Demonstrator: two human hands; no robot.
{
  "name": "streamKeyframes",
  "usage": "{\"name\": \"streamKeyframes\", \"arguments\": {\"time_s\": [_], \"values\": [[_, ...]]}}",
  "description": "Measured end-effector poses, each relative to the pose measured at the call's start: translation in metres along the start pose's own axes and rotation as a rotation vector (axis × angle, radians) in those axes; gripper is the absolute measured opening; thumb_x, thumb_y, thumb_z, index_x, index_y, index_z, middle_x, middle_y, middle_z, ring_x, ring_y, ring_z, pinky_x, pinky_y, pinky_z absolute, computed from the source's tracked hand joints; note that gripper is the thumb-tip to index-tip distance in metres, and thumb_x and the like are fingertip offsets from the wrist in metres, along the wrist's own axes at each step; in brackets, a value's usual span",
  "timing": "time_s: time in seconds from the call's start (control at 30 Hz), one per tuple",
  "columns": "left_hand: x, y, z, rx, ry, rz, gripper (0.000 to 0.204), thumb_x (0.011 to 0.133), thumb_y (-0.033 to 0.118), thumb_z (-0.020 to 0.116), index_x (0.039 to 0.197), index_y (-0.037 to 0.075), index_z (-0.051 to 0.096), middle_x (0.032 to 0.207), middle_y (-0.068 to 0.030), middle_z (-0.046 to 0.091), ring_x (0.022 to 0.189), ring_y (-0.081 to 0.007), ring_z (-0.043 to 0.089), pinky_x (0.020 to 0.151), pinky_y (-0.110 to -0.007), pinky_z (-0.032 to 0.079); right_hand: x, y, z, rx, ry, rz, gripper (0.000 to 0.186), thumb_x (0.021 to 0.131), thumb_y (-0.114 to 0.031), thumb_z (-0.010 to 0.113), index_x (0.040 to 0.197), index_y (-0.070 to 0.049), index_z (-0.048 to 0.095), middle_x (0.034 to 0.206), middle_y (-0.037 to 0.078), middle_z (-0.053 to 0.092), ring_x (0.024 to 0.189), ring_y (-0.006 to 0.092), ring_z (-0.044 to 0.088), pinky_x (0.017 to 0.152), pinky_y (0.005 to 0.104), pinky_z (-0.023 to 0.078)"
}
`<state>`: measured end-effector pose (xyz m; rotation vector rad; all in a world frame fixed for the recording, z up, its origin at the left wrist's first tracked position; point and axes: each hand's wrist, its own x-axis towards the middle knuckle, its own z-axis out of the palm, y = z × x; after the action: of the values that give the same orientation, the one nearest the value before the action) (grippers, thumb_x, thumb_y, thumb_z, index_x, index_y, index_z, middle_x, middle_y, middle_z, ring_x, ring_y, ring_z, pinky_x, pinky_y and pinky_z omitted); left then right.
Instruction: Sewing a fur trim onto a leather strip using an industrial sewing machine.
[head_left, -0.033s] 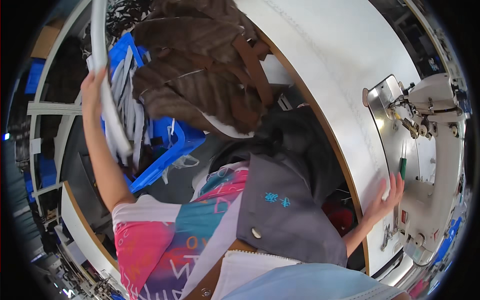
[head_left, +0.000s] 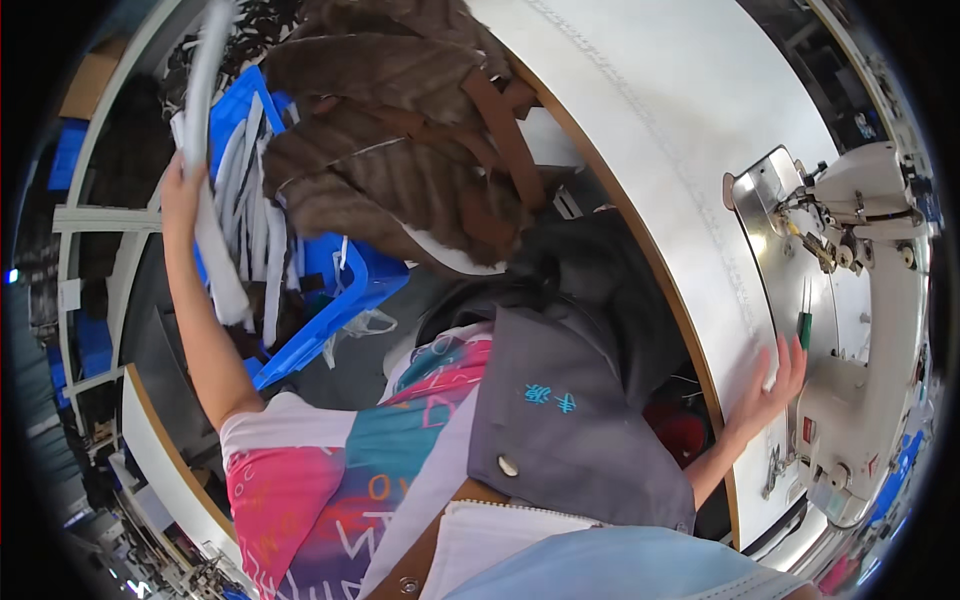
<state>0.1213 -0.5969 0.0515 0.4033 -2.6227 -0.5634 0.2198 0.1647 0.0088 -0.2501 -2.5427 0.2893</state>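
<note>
My left hand point(head_left: 182, 190) is closed on a long white padded strip point(head_left: 206, 90), raised along the left side of a blue plastic bin point(head_left: 328, 326) that holds more white strips point(head_left: 255, 205). My right hand point(head_left: 770, 395) is open, fingers spread over the white table point(head_left: 650, 120) at its front edge, close to a green-handled pointed tool point(head_left: 805, 330) on the sewing machine's metal bed. Small metal snips point(head_left: 773, 470) lie below that hand.
Brown fur pieces point(head_left: 370, 60) are heaped over the bin and against the table edge. An industrial sewing machine point(head_left: 860, 360) stands at the right. Dark fabric point(head_left: 590, 270) fills the space below the table. Shelving point(head_left: 95, 220) with blue bins lines the left.
My left hand and its strip have shifted slightly down, with the strip's lower end swung left. My right hand has moved a little, fingers still spread.
</note>
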Motion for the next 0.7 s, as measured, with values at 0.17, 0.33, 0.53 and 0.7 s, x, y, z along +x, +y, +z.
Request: {"name": "streamKeyframes", "arguments": {"time_s": [0.17,0.33,0.53,0.7], "values": [[-0.008,0.135,0.087,-0.121,-0.066,0.418,0.043,0.085,0.013,0.061,0.126,0.005,0.053,0.122,-0.0147,0.058,0.113,-0.0284,0.054,0.095,-0.035,0.041,-0.007,0.006,0.02,-0.014,-0.05,0.034,0.025,0.089,-0.015,0.059,0.111,-0.005,0.064,0.125,0.011,0.055,0.122,0.0308,0.044,0.103,0.0401,0.033],[0.022,0.286,0.15,0.148,-0.502,0.931,0.045,0.075,0.008,0.068,0.117,0.007,0.053,0.1,-0.0104,0.061,0.109,-0.0259,0.053,0.1,-0.037,0.034,-0.01,0.011,0.017,0.243,-0.064,0.242,0.023,0.089,-0.015,0.059,0.107,-0.003,0.065,0.121,0.012,0.058,0.12,0.0268,0.047,0.1,0.0361,0.037],[0.048,0.286,0.18,0.297,-0.445,1.194,0.053,0.064,0.01,0.077,0.11,0.011,0.05,0.095,-0.006,0.057,0.1,-0.0266,0.053,0.093,-0.042,0.036,-0.013,0.017,0.018,0.286,-0.034,0.249,0.025,0.09,-0.017,0.059,0.108,-0.001,0.065,0.117,0.012,0.06,0.112,0.0222,0.053,0.095,0.032,0.04],[0.063,0.278,0.169,0.361,-0.586,1.058,0.041,0.063,0.011,0.077,0.1,0.006,0.059,0.092,-0.0079,0.06,0.094,-0.0293,0.055,0.083,-0.039,0.043,-0.003,0.006,0.018,0.273,-0.086,0.225,0.024,0.087,-0.014,0.061,0.107,-0.002,0.065,0.116,0.011,0.061,0.118,0.0262,0.05,0.1,0.0352,0.037]]}}
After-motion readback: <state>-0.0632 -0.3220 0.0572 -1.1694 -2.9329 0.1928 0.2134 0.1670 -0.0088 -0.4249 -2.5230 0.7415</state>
